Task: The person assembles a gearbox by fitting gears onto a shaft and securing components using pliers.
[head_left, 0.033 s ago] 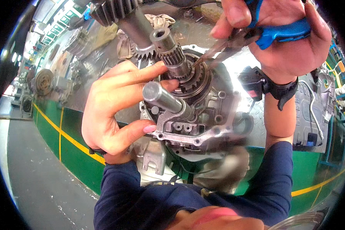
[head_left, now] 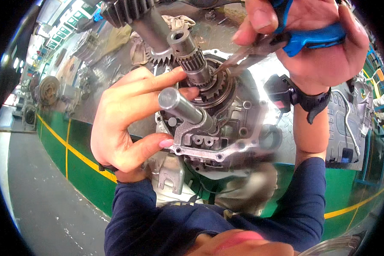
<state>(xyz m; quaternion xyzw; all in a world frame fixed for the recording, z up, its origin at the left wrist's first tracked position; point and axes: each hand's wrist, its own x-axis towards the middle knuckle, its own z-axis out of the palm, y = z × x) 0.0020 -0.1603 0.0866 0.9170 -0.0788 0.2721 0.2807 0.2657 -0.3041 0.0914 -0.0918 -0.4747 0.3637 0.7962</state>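
Note:
A metal gearbox housing [head_left: 239, 147] stands before me with its inside exposed. From it rises a splined steel shaft [head_left: 193, 62], with a toothed ring [head_left: 221, 87] around its base. My left hand [head_left: 121, 115] has its fingers spread; the fingertips touch the shaft's near left side, and the thumb lies on the housing's rim. A smooth steel rod [head_left: 181, 106] stands between thumb and fingers, tilted to the left. My right hand [head_left: 313, 70] grips blue-handled pliers [head_left: 315, 39]. Their narrow tips reach down to the shaft just above the ring, where the exact contact is blurred.
A thick shaft with a helical gear [head_left: 128, 13] stands close behind on the left. A forked metal lever [head_left: 171, 175] sticks out at the near side. Cloths [head_left: 178, 22] lie at the back. Gear parts [head_left: 49, 91] sit far left; a black panel [head_left: 343, 128] lies right.

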